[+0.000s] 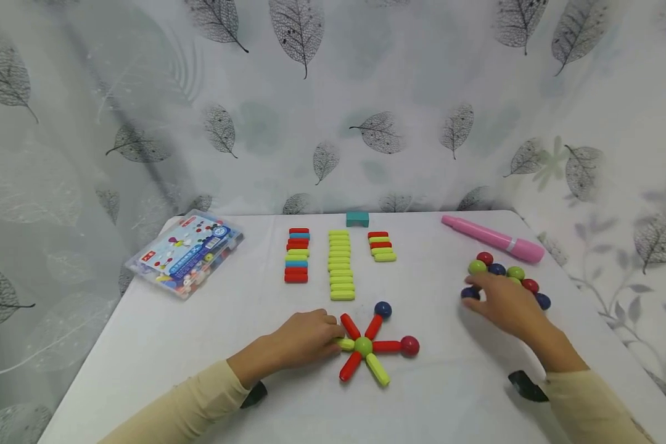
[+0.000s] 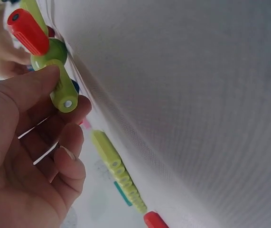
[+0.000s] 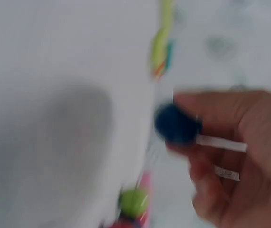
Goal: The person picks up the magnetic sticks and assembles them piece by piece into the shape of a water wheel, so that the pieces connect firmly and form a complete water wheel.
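A star of red and yellow-green magnetic rods joined at a green ball (image 1: pixel 363 346) lies at the front middle of the table. A blue ball (image 1: pixel 383 309) caps one red rod and a red ball (image 1: pixel 409 346) caps another. My left hand (image 1: pixel 311 338) pinches the star's left yellow-green rod (image 2: pixel 65 92) between thumb and fingers. Over at the right, my right hand (image 1: pixel 505 302) holds a loose blue ball (image 3: pixel 177 124) in its fingertips, beside the group of balls. The right wrist view is blurred.
Loose balls (image 1: pixel 515 272) in red, green and blue lie beyond the right hand, near a pink pen-shaped tube (image 1: pixel 494 238). Rods lie in columns (image 1: pixel 341 265) at the table's middle. A teal block (image 1: pixel 357 219) and a clear plastic case (image 1: pixel 187 251) stand farther back.
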The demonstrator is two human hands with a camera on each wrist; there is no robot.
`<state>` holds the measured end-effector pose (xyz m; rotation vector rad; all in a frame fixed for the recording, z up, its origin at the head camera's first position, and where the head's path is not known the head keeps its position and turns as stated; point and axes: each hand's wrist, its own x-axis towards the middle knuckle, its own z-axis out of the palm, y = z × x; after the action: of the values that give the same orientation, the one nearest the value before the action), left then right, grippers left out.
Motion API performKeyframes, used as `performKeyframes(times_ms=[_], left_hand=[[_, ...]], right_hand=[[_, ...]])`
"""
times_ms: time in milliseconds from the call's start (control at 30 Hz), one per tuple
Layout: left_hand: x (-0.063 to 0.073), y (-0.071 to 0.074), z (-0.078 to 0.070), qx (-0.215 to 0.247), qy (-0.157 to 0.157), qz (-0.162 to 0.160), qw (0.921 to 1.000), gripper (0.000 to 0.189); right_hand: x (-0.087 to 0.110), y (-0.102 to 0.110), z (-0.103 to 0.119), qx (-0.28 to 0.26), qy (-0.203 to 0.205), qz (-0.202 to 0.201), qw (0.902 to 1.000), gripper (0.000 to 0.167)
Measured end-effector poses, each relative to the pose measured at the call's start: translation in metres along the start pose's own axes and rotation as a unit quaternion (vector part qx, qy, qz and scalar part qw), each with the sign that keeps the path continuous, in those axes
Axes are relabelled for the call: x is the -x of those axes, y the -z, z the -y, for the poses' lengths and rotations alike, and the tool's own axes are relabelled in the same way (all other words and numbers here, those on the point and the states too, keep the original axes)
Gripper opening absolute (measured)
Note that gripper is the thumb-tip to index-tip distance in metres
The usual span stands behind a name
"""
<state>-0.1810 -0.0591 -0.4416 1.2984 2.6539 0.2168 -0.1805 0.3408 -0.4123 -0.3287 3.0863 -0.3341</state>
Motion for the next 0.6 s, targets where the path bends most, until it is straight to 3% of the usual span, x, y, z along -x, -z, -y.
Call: performKeyframes(times_ms=[33, 100, 200, 267, 367, 600], left_hand=[[0.0, 0.0, 0.0, -0.004, 0.0, 0.001, 1.0, 0.023], [0.0, 0.0, -0.001, -0.017, -0.001, -0.001, 0.9999, 0.023], [0.0, 0.001, -0.003, -0.035, -0.003, -0.009, 0.9994, 0.024], [0.0, 0.0, -0.004, -0.041, -0.006, -0.014, 0.9991, 0.024], [0.0, -0.001, -0.004, -0.039, -0.01, -0.014, 0.9991, 0.024], [-0.001, -0.001, -0.005, -0.03, -0.014, -0.011, 0.9994, 0.024]], right_hand=[[0.009, 0.001, 0.014, -0.028, 0.04, 0.014, 0.9987, 0.046], [0.026, 0.0, 0.043, -0.075, 0.128, 0.058, 0.9872, 0.041], [0.046, -0.011, 0.081, -0.095, 0.247, 0.122, 0.9565, 0.035], [0.053, -0.021, 0.098, -0.084, 0.305, 0.139, 0.9385, 0.032], [0.058, -0.034, 0.111, -0.07, 0.345, 0.132, 0.9267, 0.031], [0.057, -0.043, 0.119, -0.04, 0.365, 0.094, 0.9255, 0.032]])
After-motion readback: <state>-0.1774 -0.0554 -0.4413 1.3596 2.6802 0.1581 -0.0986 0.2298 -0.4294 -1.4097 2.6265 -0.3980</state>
